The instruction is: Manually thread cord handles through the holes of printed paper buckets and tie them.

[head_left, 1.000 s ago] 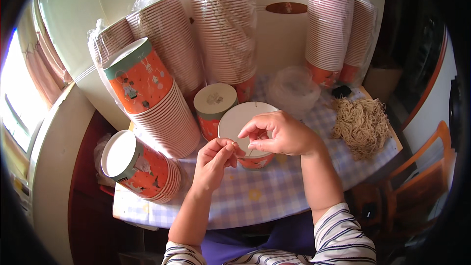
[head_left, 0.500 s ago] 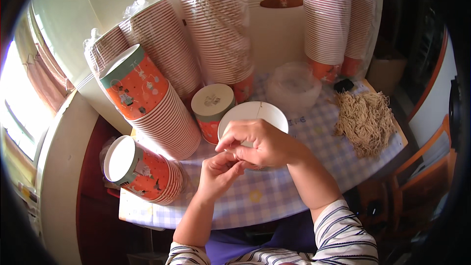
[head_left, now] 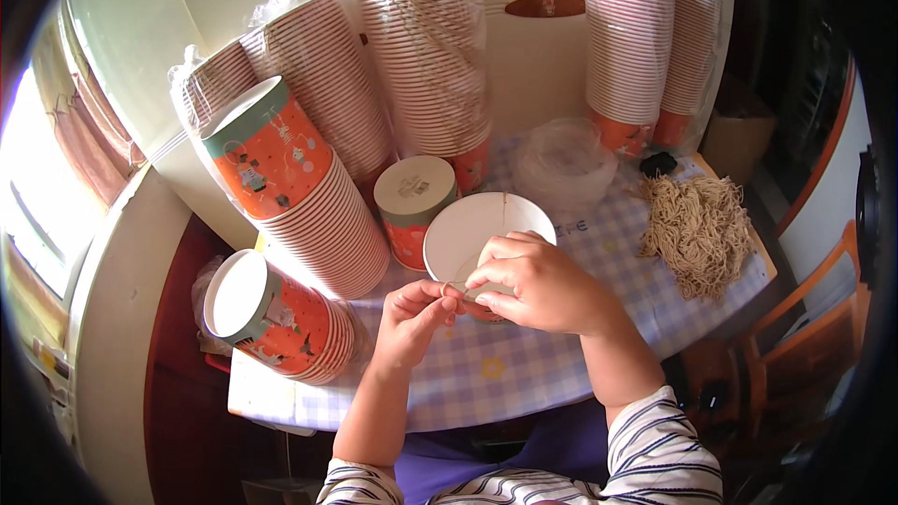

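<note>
Before me stands a paper bucket with a white inside and its mouth up, and a tan cord lies against its far inner wall. At its near rim my left hand pinches a tan cord between thumb and forefinger, with a small bend of it showing at the fingertips. My right hand, fingers curled, holds the same cord just beside the left fingertips. The right hand and fingers cover much of the bucket's near side. Right of the bucket lies a heap of tan cords.
Nested orange paper buckets lean at the left, with a shorter stack nearer me. Plastic-wrapped stacks line the back. A lidded bucket, clear plastic lids and a black object stand on the checked cloth.
My right hand has moved down and to the right, uncovering more of the bucket's inside. The cord at my left fingertips now shows more plainly. The whole view has shifted slightly.
</note>
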`<state>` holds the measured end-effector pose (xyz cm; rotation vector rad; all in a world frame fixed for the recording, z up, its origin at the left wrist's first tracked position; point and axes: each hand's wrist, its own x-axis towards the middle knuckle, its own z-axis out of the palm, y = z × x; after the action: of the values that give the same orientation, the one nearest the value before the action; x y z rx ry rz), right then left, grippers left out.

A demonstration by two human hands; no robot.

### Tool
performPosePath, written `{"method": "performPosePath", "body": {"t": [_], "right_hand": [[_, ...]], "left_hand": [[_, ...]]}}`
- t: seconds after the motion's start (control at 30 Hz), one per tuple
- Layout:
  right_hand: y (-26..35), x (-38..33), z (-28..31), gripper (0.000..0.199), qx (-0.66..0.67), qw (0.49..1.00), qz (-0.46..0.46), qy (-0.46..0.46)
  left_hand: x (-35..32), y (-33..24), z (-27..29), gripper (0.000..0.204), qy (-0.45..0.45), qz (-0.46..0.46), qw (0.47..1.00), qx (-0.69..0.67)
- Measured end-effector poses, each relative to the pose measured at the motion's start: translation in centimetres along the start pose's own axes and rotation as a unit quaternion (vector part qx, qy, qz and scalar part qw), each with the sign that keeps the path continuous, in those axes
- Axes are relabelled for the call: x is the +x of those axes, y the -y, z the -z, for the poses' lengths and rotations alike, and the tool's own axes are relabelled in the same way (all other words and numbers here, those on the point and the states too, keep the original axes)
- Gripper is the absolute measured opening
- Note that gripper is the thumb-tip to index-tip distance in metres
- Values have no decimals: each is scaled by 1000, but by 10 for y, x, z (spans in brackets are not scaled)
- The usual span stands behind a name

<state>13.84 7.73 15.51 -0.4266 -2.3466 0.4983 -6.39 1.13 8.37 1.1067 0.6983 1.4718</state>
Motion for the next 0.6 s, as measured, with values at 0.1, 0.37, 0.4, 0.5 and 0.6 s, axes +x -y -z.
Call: {"method": "performPosePath", "body": {"t": [0.1, 0.37, 0.4, 0.5, 0.6], "right_hand": [[-13, -6, -23, 14, 13, 999, -20, -28], [-15, -6, -30, 9, -15, 999, 25, -44], [-14, -9, -31, 9, -32, 997, 25, -60], [-5, -13, -30, 10, -99, 992, 16, -76], [11, -23, -32, 12, -188, 978, 4, -91]], "left_hand": [[0, -1, 0, 10, -3, -3, 1000, -5], [1, -2, -1, 10, 7, -13, 1000, 22], [1, -2, -2, 10, 7, -16, 1000, 22], [-1, -3, -2, 11, -15, 1, 1000, 27], [-9, 0, -5, 13, -28, -39, 996, 82]]}}
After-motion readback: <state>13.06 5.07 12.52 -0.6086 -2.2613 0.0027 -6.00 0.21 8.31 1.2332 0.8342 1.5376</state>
